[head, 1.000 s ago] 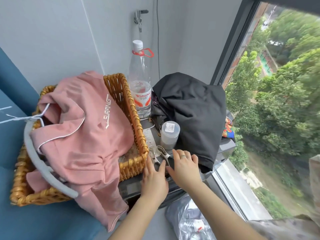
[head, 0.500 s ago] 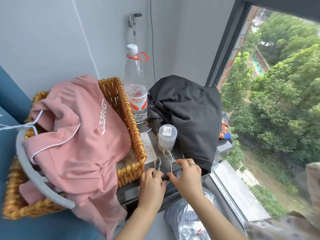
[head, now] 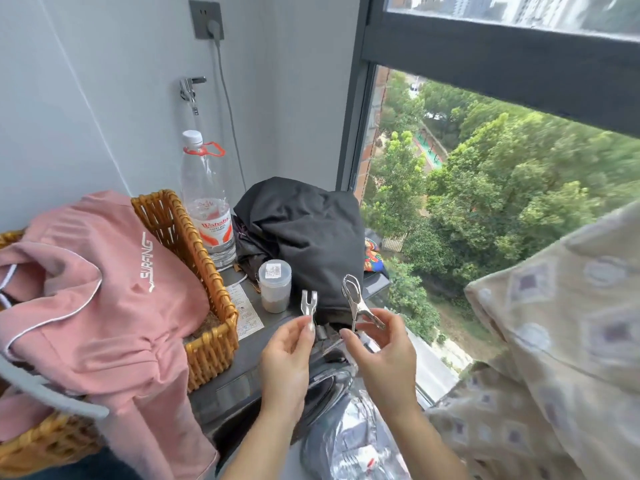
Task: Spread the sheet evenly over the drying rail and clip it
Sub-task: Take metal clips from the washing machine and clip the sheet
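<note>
A beige sheet [head: 554, 341] with purple square patterns hangs at the right edge of the view; the rail under it is hidden. My left hand [head: 285, 368] pinches a small metal clip [head: 308, 304] upright between thumb and fingers. My right hand [head: 384, 355] pinches a larger metal clip [head: 356, 303] by its handles, jaws pointing up. Both hands are raised above the dark machine top [head: 242, 362], left of the sheet.
A wicker basket [head: 207, 289] holding a pink garment [head: 104, 289] stands at the left. A water bottle [head: 206, 202], a small lidded jar [head: 274, 285] and a black cloth bundle [head: 308, 233] sit behind my hands. A window [head: 485, 202] lies to the right.
Both hands picked the two metal clips up off the machine top and lifted them. The view swung up and right, bringing the sheet into view.
</note>
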